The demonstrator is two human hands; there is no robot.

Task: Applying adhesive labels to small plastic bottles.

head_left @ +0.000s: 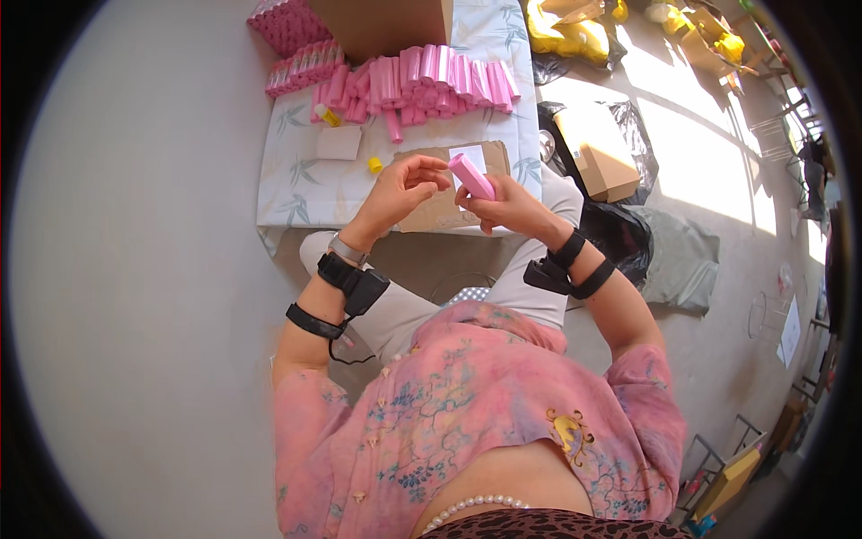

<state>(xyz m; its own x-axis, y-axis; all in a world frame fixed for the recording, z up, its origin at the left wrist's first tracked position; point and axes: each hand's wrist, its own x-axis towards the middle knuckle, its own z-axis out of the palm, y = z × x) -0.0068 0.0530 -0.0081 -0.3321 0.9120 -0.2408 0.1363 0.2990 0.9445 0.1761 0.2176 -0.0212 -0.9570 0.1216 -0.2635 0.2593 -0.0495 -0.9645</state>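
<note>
My right hand is closed around a small pink roll, which tilts with its upper end toward my left hand. It looks like rolled plastic film. My left hand is open beside it, fingers stretched toward the roll with a small gap. Beneath both hands lies a flat piece of brown cardboard, with a white paper on it partly hidden by the roll. Left of the cardboard are a yellow cap, a stack of small white papers and a yellow-and-white glue stick.
A large heap of pink rolls covers the far part of the table, in front of a cardboard box. Packed pink bundles stand at the far left. On the floor to the right are black plastic bags and a carton.
</note>
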